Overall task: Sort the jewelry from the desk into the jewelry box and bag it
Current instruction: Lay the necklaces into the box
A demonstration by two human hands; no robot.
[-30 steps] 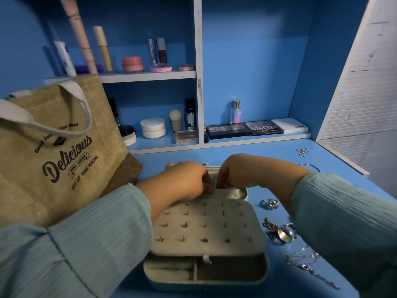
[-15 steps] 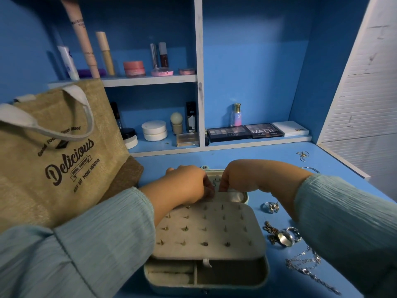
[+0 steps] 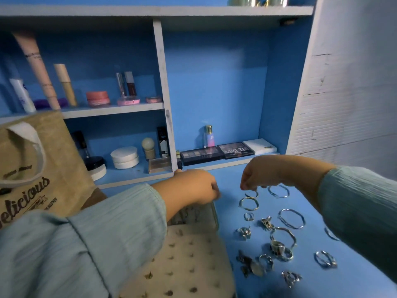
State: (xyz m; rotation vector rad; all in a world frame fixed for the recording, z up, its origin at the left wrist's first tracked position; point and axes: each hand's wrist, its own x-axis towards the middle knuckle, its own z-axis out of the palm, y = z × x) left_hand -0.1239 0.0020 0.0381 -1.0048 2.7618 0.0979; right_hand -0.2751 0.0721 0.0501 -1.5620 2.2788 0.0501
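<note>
the back wall [image 3: 217, 87] was painted blue. a shelf unit [image 3: 160, 87] with pale boards stood against it, and small makeup pots and tubes sat on the shelves. a white slatted panel [image 3: 348, 100] rose on the right. the desk top [image 3: 227, 175] was blue too. the light was dim and cool.

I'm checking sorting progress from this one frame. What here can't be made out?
- Head view: the beige studded jewelry box is half covered by the left sleeve, so its far compartments are hidden.
- Right hand: curled fingers hide whether it pinches the small silver hoop.
- Left hand: fingertips blurred, grip unclear.
- Brown jute tote bag: cut off at the left edge.
</note>
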